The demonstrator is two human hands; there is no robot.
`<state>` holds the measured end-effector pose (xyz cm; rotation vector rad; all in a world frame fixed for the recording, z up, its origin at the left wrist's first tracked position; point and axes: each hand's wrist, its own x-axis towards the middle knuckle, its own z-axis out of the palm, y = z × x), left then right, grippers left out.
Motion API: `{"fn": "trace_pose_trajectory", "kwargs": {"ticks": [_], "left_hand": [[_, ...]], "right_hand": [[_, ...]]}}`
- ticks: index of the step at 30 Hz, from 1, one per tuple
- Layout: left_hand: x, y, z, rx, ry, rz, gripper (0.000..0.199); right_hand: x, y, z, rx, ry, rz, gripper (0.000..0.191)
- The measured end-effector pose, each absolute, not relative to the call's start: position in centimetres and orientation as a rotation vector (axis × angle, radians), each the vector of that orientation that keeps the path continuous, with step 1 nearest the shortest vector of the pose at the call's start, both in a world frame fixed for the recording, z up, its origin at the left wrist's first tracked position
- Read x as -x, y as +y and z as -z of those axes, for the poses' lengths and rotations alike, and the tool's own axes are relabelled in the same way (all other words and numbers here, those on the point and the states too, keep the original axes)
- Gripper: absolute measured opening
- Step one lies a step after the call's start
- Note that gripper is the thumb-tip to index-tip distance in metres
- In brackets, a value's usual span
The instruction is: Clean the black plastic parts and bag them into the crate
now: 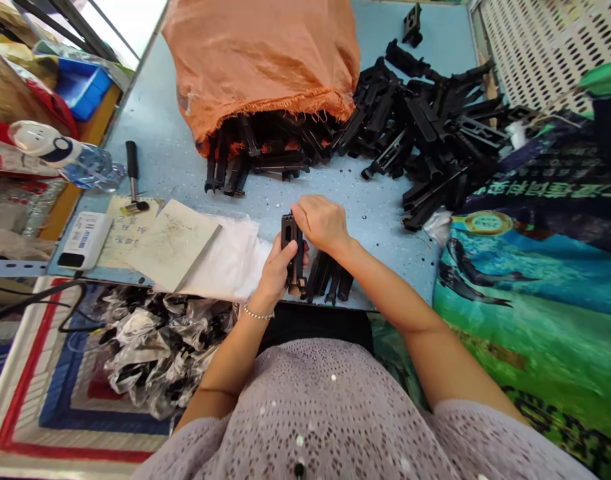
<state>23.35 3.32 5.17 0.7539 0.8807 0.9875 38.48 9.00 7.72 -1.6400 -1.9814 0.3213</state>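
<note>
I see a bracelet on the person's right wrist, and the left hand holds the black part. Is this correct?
No: the bead bracelet is on the left wrist, not the right, as the head view shows. The left hand does hold the black part.

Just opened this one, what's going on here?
A person holds an upright black part in their left hand, with their right hand touching its top. A few similar black parts lie just beside it on the blue table. Farther back, an orange woven sack lies over more of them, and a larger heap of black parts sits to its right.
</note>
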Motion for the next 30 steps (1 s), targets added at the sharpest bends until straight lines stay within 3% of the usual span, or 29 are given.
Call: {"fn": "trace_pose_trajectory", "kwargs": {"ticks": [5,10,12,15,17,21,26,30], "left_hand": [[-23.1,4.5,-5.1,-0.722,1.012,-1.113,0.040],[-22.4,6.0,-3.0,-1.070,1.170,-0.962,0.060],[-23.0,5.3,-1.7,-1.281,1.252,-0.868,0.067],[-24.7,3.0,-0.1,-1.470,1.408,-0.674,0.073],[-25.3,1.6,0.4,-1.519,1.463,-0.599,0.071],[-24.2,2.2,0.4,-1.489,1.355,-0.746,0.069],[-22.8,7.5,-1.2,-1.055,1.166,-1.062,0.074],[-23.5,9.2,-3.0,-0.777,1.083,-1.285,0.061]], "right_hand": [[-37.9,5.0,-6.7,1.560,-2.104,-0.497,0.058],[-38.6,2.5,-6.2,1.416,-2.212,-0.769,0.053],[-38.8,5.7,-6.5,1.481,-2.174,-0.668,0.048],[-38.3,13.5,-6.7,1.577,-2.183,-0.238,0.035],[-37.9,18.7,-6.3,1.684,-2.188,-0.065,0.041],[-38.3,23.1,-5.4,1.872,-2.232,-0.098,0.048],[-39.3,15.0,-5.5,1.884,-2.082,-0.327,0.046],[-39.2,7.1,-6.6,1.565,-2.174,-0.641,0.037]]}}
